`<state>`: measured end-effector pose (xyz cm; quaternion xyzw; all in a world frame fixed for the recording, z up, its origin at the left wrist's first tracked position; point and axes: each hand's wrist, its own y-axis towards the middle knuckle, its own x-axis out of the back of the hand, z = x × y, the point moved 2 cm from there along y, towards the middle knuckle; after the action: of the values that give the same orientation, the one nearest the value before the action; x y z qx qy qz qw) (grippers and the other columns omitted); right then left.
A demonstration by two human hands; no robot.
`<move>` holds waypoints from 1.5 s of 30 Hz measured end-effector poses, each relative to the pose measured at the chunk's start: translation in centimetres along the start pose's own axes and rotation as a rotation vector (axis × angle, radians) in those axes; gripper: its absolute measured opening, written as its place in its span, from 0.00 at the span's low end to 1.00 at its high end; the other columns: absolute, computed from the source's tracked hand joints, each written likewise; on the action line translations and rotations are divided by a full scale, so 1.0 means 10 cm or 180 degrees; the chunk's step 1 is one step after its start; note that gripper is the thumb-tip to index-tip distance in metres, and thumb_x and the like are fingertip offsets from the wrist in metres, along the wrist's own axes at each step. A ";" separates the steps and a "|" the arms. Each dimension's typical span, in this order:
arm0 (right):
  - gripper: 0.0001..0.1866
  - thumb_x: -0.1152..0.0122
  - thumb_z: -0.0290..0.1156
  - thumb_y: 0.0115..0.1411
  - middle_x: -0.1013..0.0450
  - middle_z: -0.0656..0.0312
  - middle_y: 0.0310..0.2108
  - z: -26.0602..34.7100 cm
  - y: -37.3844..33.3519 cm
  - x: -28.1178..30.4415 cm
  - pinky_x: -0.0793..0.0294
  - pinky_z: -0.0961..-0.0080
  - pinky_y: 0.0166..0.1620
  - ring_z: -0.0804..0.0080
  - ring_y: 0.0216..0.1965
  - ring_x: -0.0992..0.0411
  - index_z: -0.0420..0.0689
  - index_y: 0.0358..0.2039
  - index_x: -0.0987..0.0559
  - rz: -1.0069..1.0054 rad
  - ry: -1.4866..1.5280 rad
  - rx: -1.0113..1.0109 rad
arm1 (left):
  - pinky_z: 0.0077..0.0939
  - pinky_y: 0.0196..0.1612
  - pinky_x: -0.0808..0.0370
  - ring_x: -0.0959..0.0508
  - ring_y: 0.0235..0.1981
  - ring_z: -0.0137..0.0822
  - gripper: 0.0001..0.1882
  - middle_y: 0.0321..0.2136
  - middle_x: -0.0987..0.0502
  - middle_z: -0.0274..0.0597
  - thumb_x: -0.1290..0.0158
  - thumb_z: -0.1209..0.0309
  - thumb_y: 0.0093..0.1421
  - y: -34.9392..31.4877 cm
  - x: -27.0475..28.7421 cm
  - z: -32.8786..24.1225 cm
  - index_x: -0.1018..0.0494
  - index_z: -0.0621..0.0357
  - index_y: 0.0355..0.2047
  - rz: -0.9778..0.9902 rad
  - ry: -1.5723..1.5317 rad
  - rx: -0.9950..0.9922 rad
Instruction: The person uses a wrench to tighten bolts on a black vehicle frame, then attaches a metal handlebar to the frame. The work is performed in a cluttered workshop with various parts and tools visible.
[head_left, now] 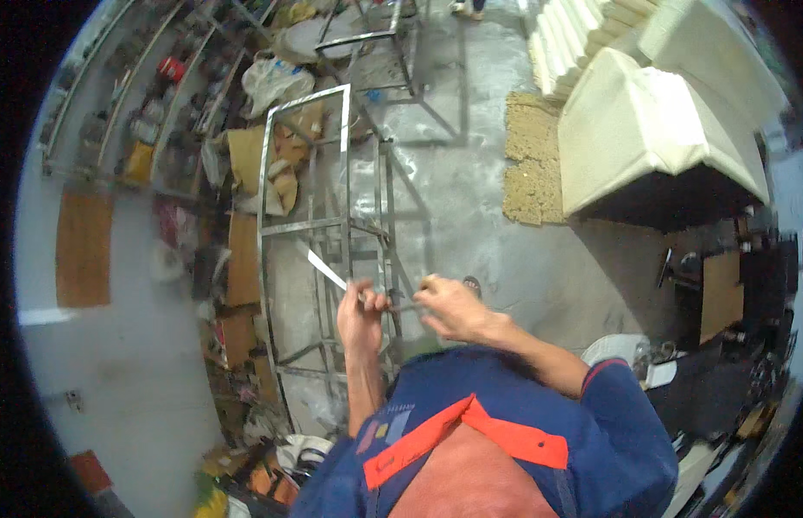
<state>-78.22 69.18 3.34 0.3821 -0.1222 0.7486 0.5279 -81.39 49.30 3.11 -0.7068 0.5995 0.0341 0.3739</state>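
Observation:
My left hand (pixel 360 315) is closed, its fingers wrapped around a flat, pale strip (pixel 325 268) that sticks out to the upper left and tapers like a blade; its exact kind does not show. A thin dark rod-like piece (pixel 405 307) spans the gap between my hands. My right hand (pixel 457 309) has its fingers curled at the far end of that piece; what lies inside them is blurred and partly hidden. Just beyond and left of my hands stands a tall frame of bare metal tubing (pixel 347 186).
A second metal frame (pixel 358 39) stands farther off. Shelves of mixed goods (pixel 151 104) line the left, above a pale panel (pixel 125 380). Cardboard and bags (pixel 276 82) lie behind the frames. On the right are a large cream foam-like block (pixel 626 129) and a brown mat (pixel 531 160).

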 end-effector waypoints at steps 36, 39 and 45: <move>0.13 0.41 0.33 0.59 0.22 0.52 0.23 -9.95 4.36 5.30 0.25 0.69 0.24 0.68 0.21 0.22 0.34 0.36 0.20 -0.0580 0.0560 -0.4839 | 0.28 0.26 0.26 0.21 0.19 0.29 0.21 0.14 0.24 0.40 0.47 0.57 0.66 10.21 -5.86 -0.46 0.24 0.64 0.26 0.0134 0.3344 0.0367; 0.17 0.38 0.36 0.58 0.20 0.47 0.29 -11.03 5.97 6.22 0.23 0.62 0.36 0.62 0.31 0.20 0.33 0.36 0.19 -0.0368 -0.0109 -0.3815 | 0.25 0.27 0.25 0.21 0.21 0.28 0.23 0.16 0.25 0.38 0.48 0.56 0.67 10.89 -6.62 -0.55 0.26 0.65 0.25 0.0157 0.2963 0.0186; 0.15 0.39 0.35 0.59 0.20 0.52 0.32 -11.81 9.23 7.61 0.23 0.69 0.36 0.67 0.27 0.22 0.36 0.41 0.20 -0.0813 0.0697 -0.2452 | 0.26 0.28 0.25 0.24 0.22 0.27 0.22 0.17 0.25 0.36 0.48 0.57 0.67 12.44 -7.94 -0.54 0.27 0.63 0.24 -0.0015 0.3293 0.0123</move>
<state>-223.62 153.33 -3.06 0.0870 -0.2881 0.6129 0.7306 -214.26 111.26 -14.25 -0.6256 0.7048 -0.3319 0.0417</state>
